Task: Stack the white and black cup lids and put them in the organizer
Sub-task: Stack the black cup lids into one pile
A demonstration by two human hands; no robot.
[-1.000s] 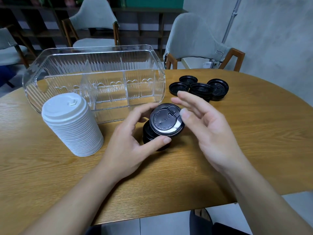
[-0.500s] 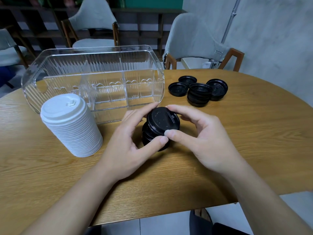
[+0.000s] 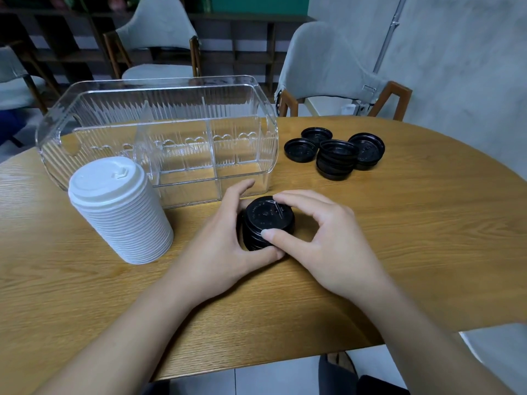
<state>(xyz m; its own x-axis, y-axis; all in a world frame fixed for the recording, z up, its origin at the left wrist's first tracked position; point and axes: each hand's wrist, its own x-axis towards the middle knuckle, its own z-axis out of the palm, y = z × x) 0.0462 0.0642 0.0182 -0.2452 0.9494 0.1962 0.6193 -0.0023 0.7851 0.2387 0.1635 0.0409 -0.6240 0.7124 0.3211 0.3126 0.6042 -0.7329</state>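
Left hand (image 3: 225, 243): curled round left side of black lid stack (image 3: 263, 223), gripping it.
Right hand (image 3: 322, 240): thumb and forefinger pinching the top lid.
Stack: on table (image 3: 399, 238), just in front of clear organizer (image 3: 159, 132).

Soft even light, wide-angle edge distortion

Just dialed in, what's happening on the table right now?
A person is building a black lid stack near the table's front edge. The left hand steadies its side while the right hand pinches the top lid into place. A tall white lid stack stands finished to the left. The clear organizer behind is still empty, and more loose black lids wait to the right of it.
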